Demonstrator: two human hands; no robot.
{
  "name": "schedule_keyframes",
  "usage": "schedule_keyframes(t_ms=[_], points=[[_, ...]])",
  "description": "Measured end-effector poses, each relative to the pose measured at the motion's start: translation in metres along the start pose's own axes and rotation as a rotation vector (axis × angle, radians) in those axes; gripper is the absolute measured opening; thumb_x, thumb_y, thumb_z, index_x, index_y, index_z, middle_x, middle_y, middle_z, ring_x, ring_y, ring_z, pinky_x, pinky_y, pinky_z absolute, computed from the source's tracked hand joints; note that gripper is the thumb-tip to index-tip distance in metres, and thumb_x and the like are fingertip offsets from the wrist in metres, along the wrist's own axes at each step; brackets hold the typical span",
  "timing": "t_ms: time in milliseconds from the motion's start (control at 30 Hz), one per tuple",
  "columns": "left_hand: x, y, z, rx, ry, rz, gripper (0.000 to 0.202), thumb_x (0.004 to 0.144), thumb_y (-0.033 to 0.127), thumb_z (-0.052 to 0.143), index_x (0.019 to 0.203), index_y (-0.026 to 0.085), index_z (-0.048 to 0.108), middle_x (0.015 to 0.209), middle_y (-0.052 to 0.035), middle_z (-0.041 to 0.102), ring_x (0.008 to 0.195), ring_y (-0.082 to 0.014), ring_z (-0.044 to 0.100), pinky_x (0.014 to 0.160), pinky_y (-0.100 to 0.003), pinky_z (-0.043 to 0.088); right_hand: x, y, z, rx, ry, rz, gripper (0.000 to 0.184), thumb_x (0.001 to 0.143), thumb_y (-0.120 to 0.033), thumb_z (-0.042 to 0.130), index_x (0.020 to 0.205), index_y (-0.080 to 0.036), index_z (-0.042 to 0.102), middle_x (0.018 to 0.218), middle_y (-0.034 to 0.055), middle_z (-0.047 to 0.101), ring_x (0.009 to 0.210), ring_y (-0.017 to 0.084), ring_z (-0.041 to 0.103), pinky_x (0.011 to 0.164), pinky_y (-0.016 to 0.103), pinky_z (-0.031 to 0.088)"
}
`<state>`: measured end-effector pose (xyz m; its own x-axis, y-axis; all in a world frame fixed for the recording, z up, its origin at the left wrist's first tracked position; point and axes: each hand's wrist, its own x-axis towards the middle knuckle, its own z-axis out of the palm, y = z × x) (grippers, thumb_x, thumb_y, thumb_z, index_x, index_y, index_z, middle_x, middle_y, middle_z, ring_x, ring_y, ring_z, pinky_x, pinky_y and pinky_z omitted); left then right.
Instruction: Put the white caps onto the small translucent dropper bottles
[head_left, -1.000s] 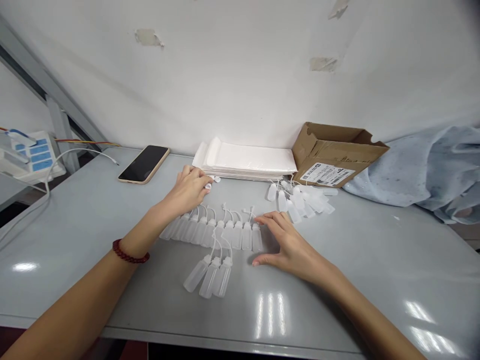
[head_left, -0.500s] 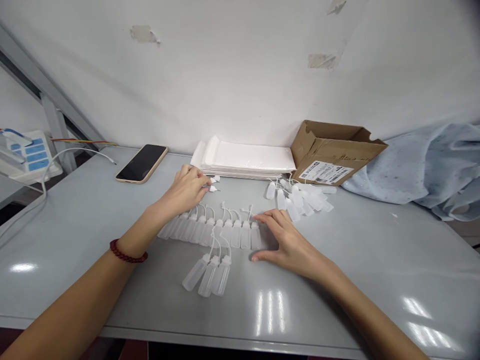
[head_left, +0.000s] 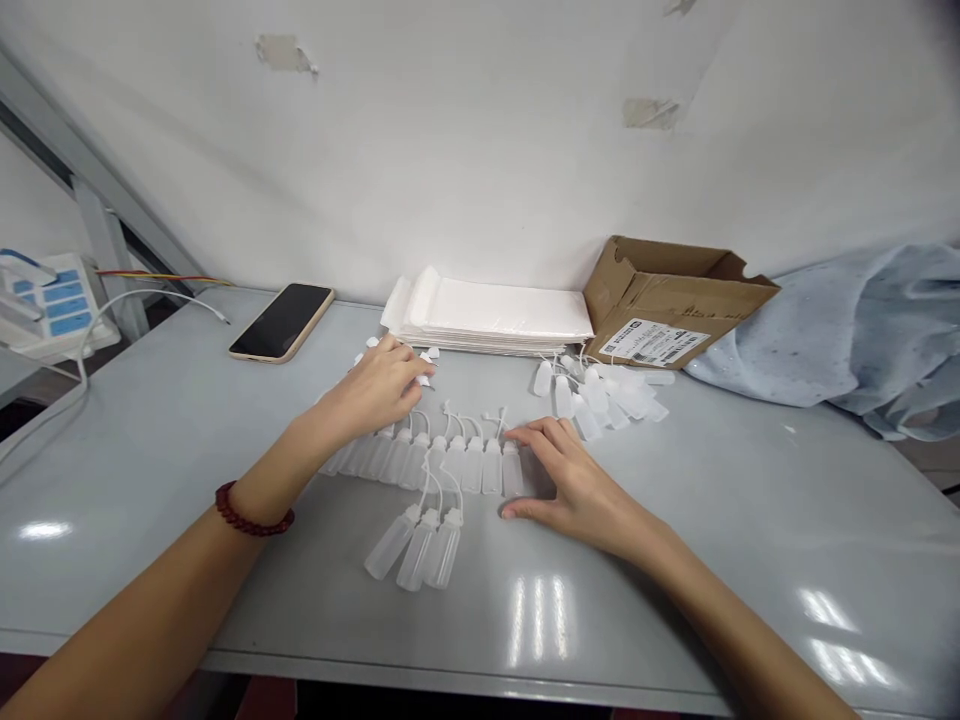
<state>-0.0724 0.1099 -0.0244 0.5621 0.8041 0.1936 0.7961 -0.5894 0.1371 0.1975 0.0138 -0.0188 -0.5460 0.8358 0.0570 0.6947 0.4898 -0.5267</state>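
Several small translucent squeeze bottles [head_left: 472,468] with tethered caps stand or lie in a close row on the grey table. Three more bottles [head_left: 430,548] lie in front of them, caps hanging open on their straps. My left hand [head_left: 379,385] is palm down over some small white tips [head_left: 430,355] behind the row; its thumb and forefinger look apart, while the other fingertips are hidden. At the row's right end my right hand [head_left: 562,480] is open in a C shape, forefinger close to the last bottle's neck and thumb low beside it.
Behind the row is a stack of white padded envelopes [head_left: 495,310]. An open cardboard box [head_left: 675,300] stands to its right, with a heap of bottles [head_left: 604,395] in front. A phone [head_left: 281,322] lies left, a cable [head_left: 165,293] beyond it. Pale blue cloth [head_left: 810,340] fills the right back.
My left hand has shifted slightly right and down over the white tips, and its thumb and forefinger have parted. More tips show on its left. The right hand stays put.
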Motion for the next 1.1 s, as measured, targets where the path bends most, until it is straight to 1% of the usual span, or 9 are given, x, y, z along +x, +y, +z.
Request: schedule_keyframes(t_ms=[167,433,567,667,733,767,833,967,1100], points=[[0.001,0.001,0.0,-0.021,-0.009,-0.03,0.031,0.085,0.022,0.04,0.099,0.014,0.066,0.089,-0.0111,0.065,0.096,-0.0293,0.05,0.08,-0.041,0.043,0.0,-0.001,0.001,-0.012,0.012,-0.006,0.057,0.078,-0.043,0.067,0.126,-0.023,0.044,0.114,0.0104,0.05,0.108,0.027,0.047,0.091,0.047,0.046],[0.002,0.003,0.002,-0.056,0.035,-0.099,0.025,0.082,0.024,0.043,0.084,0.014,0.065,0.083,-0.0124,0.065,0.091,-0.03,0.052,0.079,-0.043,0.044,0.0,-0.001,0.003,0.016,0.019,0.02,0.053,0.079,-0.038,0.067,0.124,-0.02,0.044,0.115,0.0111,0.049,0.108,0.027,0.048,0.09,0.047,0.047],[0.001,0.017,-0.008,-0.136,0.072,-0.173,0.022,0.082,0.027,0.045,0.083,0.015,0.063,0.081,-0.0108,0.065,0.091,-0.0291,0.054,0.075,-0.041,0.046,-0.001,-0.003,0.003,0.041,0.029,0.029,0.048,0.079,-0.033,0.067,0.12,-0.021,0.044,0.113,0.0103,0.049,0.106,0.026,0.049,0.088,0.046,0.048],[-0.005,0.04,-0.022,-0.287,0.066,-0.261,0.023,0.084,0.037,0.048,0.085,0.019,0.063,0.085,-0.006,0.066,0.076,-0.0212,0.059,0.062,-0.031,0.048,-0.002,-0.006,0.002,0.063,0.09,0.017,0.048,0.079,-0.028,0.067,0.12,-0.022,0.042,0.112,0.0098,0.049,0.104,0.026,0.05,0.087,0.045,0.049],[-0.012,0.057,-0.032,-0.71,-0.039,-0.413,0.027,0.08,0.046,0.056,0.086,0.02,0.063,0.081,-0.0031,0.066,0.067,-0.0176,0.06,0.056,-0.027,0.046,-0.002,-0.008,0.002,0.08,0.137,0.004,0.049,0.08,-0.025,0.065,0.122,-0.022,0.041,0.112,0.0101,0.049,0.104,0.026,0.051,0.087,0.044,0.049],[-0.015,0.065,-0.036,-0.87,-0.079,-0.461,0.028,0.076,0.047,0.061,0.086,0.021,0.064,0.081,-0.0024,0.067,0.068,-0.0176,0.061,0.058,-0.027,0.047,-0.003,-0.009,0.003,0.089,0.155,-0.002,0.05,0.08,-0.023,0.064,0.123,-0.023,0.039,0.113,0.0105,0.049,0.105,0.025,0.051,0.087,0.044,0.049],[-0.021,0.077,-0.041,-1.051,-0.12,-0.509,0.028,0.072,0.047,0.066,0.084,0.021,0.064,0.082,-0.0022,0.067,0.073,-0.0182,0.062,0.062,-0.027,0.048,-0.004,-0.011,0.004,0.111,0.176,-0.003,0.051,0.081,-0.022,0.062,0.126,-0.024,0.037,0.114,0.0108,0.049,0.104,0.025,0.051,0.086,0.043,0.05],[-0.024,0.09,-0.039,-1.217,-0.112,-0.55,0.026,0.073,0.045,0.067,0.085,0.023,0.064,0.089,-0.002,0.066,0.082,-0.0191,0.062,0.073,-0.031,0.048,-0.006,-0.015,0.006,0.196,0.214,0.036,0.053,0.085,-0.018,0.053,0.13,-0.027,0.027,0.112,0.0094,0.052,0.097,0.023,0.055,0.081,0.041,0.052],[-0.025,0.096,-0.029,-1.279,-0.086,-0.511,0.023,0.074,0.043,0.067,0.087,0.024,0.064,0.09,-0.001,0.063,0.084,-0.0177,0.059,0.076,-0.031,0.047,-0.011,-0.025,0.006,0.351,0.193,0.049,0.05,0.088,-0.013,0.04,0.131,-0.028,0.02,0.106,0.0071,0.055,0.089,0.019,0.059,0.075,0.036,0.053]])
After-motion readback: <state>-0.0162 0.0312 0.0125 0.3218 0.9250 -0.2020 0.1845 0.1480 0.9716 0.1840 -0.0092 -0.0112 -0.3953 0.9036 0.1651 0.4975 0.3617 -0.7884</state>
